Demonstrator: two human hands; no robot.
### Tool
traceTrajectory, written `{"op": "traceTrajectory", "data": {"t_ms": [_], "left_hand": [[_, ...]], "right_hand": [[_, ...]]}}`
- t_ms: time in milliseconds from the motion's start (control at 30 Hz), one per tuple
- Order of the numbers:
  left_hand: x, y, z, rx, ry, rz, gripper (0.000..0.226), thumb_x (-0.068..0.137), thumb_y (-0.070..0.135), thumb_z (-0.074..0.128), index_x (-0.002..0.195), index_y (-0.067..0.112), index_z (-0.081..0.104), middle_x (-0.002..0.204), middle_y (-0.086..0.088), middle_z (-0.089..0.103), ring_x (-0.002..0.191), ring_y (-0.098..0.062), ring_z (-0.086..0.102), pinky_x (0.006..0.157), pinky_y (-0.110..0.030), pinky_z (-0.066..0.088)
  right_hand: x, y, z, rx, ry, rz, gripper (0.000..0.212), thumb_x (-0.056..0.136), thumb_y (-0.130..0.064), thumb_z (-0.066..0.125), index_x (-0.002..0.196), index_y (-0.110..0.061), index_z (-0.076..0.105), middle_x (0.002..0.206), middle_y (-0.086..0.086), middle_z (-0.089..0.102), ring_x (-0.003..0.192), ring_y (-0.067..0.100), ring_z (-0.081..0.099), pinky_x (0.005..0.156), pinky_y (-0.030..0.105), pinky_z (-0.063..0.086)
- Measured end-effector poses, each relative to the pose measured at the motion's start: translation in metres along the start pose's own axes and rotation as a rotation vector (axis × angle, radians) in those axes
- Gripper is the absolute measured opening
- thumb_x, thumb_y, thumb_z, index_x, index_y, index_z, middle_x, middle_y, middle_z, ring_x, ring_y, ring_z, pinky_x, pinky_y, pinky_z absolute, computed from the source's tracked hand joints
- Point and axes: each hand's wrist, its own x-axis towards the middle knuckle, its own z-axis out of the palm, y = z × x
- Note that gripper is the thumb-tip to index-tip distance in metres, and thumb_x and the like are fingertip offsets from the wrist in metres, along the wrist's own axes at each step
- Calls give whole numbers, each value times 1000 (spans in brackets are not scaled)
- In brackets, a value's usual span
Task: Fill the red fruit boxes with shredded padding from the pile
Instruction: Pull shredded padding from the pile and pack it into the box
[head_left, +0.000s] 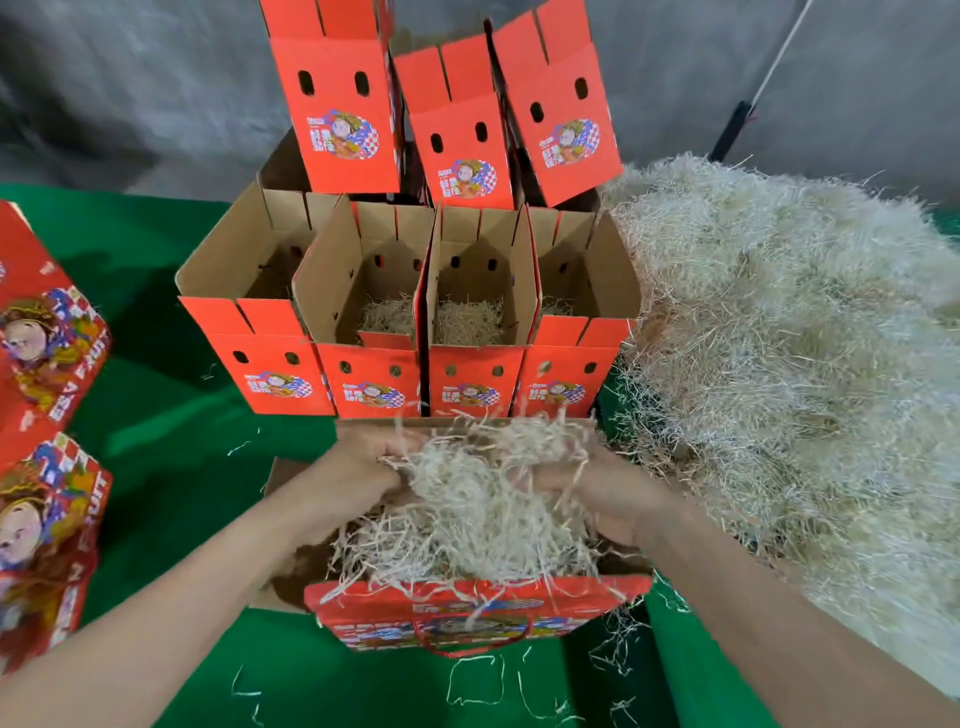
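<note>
Left hand (358, 467) and right hand (597, 493) both clutch a wad of padding (467, 514), held over the open box (467, 605) at lower centre so it drops straight in. The pile (779, 338) sits at frame right, handy for refills.

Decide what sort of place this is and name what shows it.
Probably a fruit-packing station: rows of open red fruit boxes on a green-covered table, with a large pile of shredded padding beside them.
</note>
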Motion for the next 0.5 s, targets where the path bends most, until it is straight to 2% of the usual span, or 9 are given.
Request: {"op": "traceTrajectory", "data": {"t_ms": [67,100,133,200,233,333,433,467,500], "left_hand": [[4,4,11,-97,-128,-5,46,85,-13,47,97,30,57,87,13,58,60,12,55,59,0,41],[5,5,15,-141,-179,-18,47,84,-10,51,98,34,53,83,13,55,58,10,55,55,-1,41],[5,7,18,-161,-206,-32,48,82,-7,56,101,36,49,82,13,52,61,9,55,58,-1,41],[5,4,15,-111,-171,-25,42,78,2,65,104,32,49,86,13,48,78,3,53,75,-10,39],[4,3,10,-81,-146,-8,34,76,7,68,98,27,52,84,10,49,78,-3,51,76,-18,39],[2,-10,-19,-199,-30,-22,16,83,1,57,90,15,60,85,2,62,69,-14,51,62,-26,38],[1,-23,-32,-328,30,-128,29,72,1,61,98,14,64,104,-4,67,86,-21,52,61,-22,37],[0,-25,-30,-352,-20,-165,46,62,7,68,107,16,62,114,-4,62,95,-22,51,68,-24,40],[-2,-26,-27,-359,-110,-204,70,55,17,77,121,19,55,125,1,55,111,-21,48,85,-28,41]], "right_hand": [[6,-1,20,-61,-61,-14,43,79,-11,70,109,-29,45,92,-15,64,92,5,61,82,19,48],[8,-1,28,-85,-48,-32,32,81,-10,68,97,-29,47,88,-17,65,89,4,63,70,13,47],[11,1,32,-88,-22,-40,29,83,-12,66,100,-26,47,97,-16,64,94,8,62,68,11,46],[11,-2,31,-35,50,-34,53,83,-17,66,127,-13,36,123,0,53,109,20,53,84,25,45],[10,-3,26,-5,69,-24,69,82,-19,68,137,-11,28,132,7,48,114,25,49,92,34,41],[7,-2,-4,53,161,-27,78,81,-18,66,144,-8,22,135,13,46,122,29,42,104,43,29],[6,5,-20,100,192,-7,73,85,-20,61,145,-5,21,145,11,33,134,30,29,110,45,19],[6,4,-18,92,189,4,69,86,-22,60,143,-4,26,147,10,30,135,29,27,110,45,19],[7,3,-14,91,163,9,67,85,-23,60,142,-4,28,147,10,29,135,28,27,109,46,20]]}}
